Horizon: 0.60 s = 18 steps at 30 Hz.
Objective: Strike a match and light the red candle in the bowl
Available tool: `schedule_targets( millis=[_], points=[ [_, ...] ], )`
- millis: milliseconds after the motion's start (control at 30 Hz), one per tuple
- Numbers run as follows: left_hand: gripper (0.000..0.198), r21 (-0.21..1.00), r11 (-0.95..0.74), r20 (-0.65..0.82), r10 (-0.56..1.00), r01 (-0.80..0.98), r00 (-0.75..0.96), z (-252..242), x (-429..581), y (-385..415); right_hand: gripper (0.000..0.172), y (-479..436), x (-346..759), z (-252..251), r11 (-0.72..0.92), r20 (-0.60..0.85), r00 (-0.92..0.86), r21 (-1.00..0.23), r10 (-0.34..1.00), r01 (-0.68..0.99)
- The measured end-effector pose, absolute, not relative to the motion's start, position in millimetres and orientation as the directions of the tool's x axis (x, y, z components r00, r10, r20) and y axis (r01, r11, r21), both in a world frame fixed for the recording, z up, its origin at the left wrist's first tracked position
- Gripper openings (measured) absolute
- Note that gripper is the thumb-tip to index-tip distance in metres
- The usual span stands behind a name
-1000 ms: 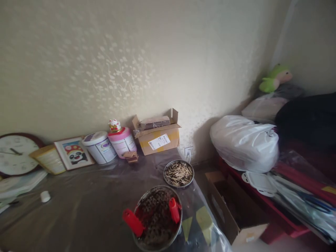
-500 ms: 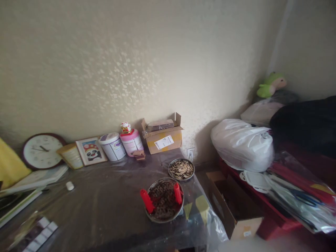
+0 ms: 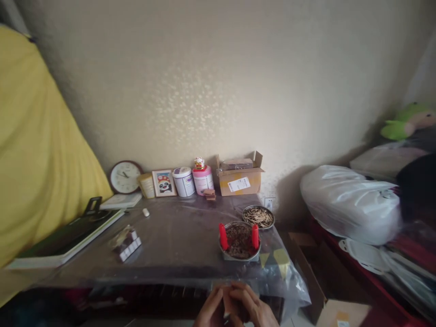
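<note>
Plastic-covered dark table (image 3: 177, 236) ahead | my left hand (image 3: 211, 311) and right hand (image 3: 255, 309) together pinch small brownish piece (image 3: 230, 300), blurred | firm, even fingertip grip seems best

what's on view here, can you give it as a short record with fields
setting: plastic-covered table seen from its front edge
left hand: low in the picture, fingers on a small brownish thing
right hand: grips the same thing from the other side; too blurred to say what it is
nearest on the table: metal bowl of dark pieces with two red handles
behind it: dish of pale sticks
back row: clock, cardboard box
right of the table: white bag
</note>
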<state>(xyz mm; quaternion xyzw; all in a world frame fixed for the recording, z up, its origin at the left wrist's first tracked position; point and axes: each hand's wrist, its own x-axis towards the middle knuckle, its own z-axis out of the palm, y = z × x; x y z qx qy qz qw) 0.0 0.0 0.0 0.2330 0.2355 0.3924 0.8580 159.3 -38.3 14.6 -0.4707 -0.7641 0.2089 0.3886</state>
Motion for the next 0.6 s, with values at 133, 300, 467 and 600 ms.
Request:
schedule_targets(
  millis=[133,300,467,600],
  points=[
    [0.019,0.535,0.56,-0.15,0.8,-0.632,0.581,-4,5,0,0.033,-38,158,23,0.518,0.438,-0.284,-0.64,0.853,0.568],
    [0.016,0.503,0.554,-0.111,0.802,-0.663,0.586,0,7,-1,0.031,-38,155,27,0.513,0.443,-0.278,-0.607,0.852,0.606],
    [0.019,0.507,0.531,-0.072,0.811,-0.679,0.581,1,6,-3,0.029,-40,153,23,0.516,0.472,-0.253,-0.59,0.845,0.621],
    [0.023,0.516,0.534,-0.062,0.803,-0.67,0.593,0,7,-6,0.031,-41,153,22,0.49,0.468,-0.224,-0.586,0.855,0.645]
  ],
)
